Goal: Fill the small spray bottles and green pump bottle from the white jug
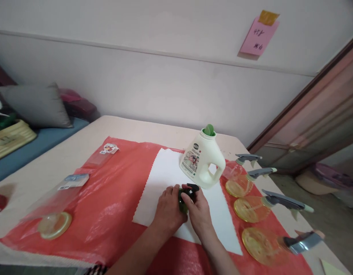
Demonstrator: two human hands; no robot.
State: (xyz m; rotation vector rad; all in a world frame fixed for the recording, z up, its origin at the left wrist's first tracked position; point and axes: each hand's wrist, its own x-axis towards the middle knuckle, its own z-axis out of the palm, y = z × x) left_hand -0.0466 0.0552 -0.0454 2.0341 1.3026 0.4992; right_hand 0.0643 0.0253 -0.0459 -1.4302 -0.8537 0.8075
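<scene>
Both my hands are closed around a small dark-green item with a black top (183,204), over the white cloth (149,194). My left hand (171,208) wraps its left side, and my right hand (199,210) grips from the right, with the thumb across it. The fingers cover most of it, so its exact kind is hard to tell. Just beyond my hands stands a cream jug (203,158) with a side handle and a flower label. Its neck is uncapped, with a green spout piece (209,130) showing inside.
Several yellowish spray bottles with grey trigger heads (251,208) line the right side of the red sheet (113,198). Clear plastic packaging (64,194) and a round yellowish disc (54,225) lie on the left. A wall (150,84) stands behind the table.
</scene>
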